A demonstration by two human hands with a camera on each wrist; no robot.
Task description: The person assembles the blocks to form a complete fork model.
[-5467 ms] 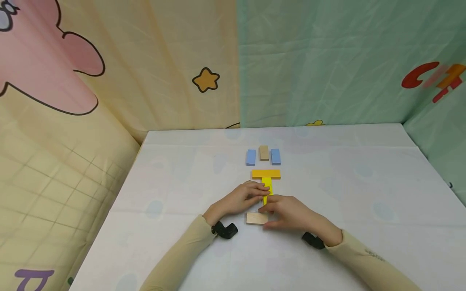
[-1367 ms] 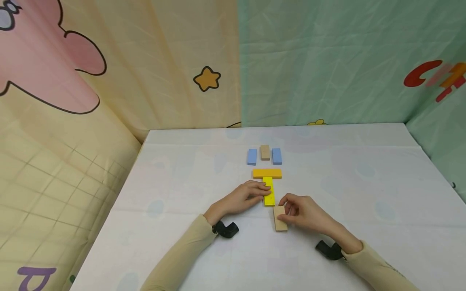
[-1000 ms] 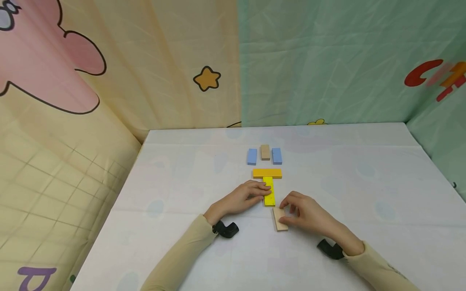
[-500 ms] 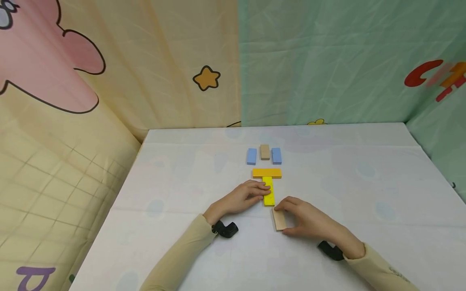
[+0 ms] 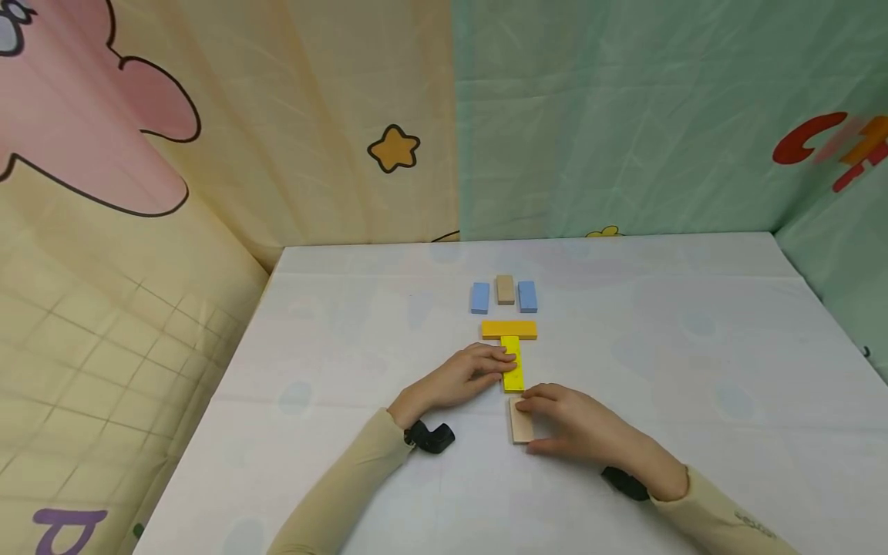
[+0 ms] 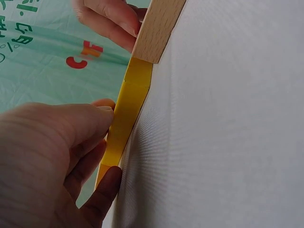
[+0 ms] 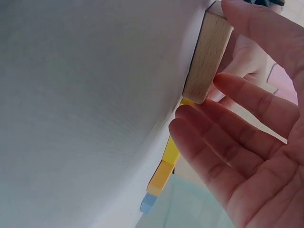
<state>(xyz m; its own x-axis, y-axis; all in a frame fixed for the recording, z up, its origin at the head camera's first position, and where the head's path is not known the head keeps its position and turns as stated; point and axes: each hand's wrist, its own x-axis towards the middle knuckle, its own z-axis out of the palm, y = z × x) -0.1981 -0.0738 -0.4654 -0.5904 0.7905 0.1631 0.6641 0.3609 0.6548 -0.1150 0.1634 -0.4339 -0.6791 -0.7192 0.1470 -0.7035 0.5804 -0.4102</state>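
My left hand [image 5: 463, 375] rests its fingertips on a yellow block [image 5: 513, 381], the thumb along its left side. That block stands lengthwise under an orange block [image 5: 509, 331], forming a T. Just below the yellow block's near end lies a plain wooden block [image 5: 521, 425], lengthwise too. My right hand [image 5: 583, 424] holds this wooden block from the right, thumb at the near end and fingertips at the far end. In the right wrist view, the thumb and index fingertip touch the wooden block [image 7: 209, 57], while the other fingers extend past it.
Beyond the orange block, a beige wooden block [image 5: 505, 290] stands between two blue blocks, the left blue block [image 5: 479, 297] and the right blue block [image 5: 527, 297]. Printed curtains [image 5: 590, 139] hang behind the white-covered table [image 5: 694, 370].
The wooden block, crosswise at first, has been turned lengthwise and slid left, nearly in line below the yellow block. My right hand has moved with it. My left hand has stayed in place.
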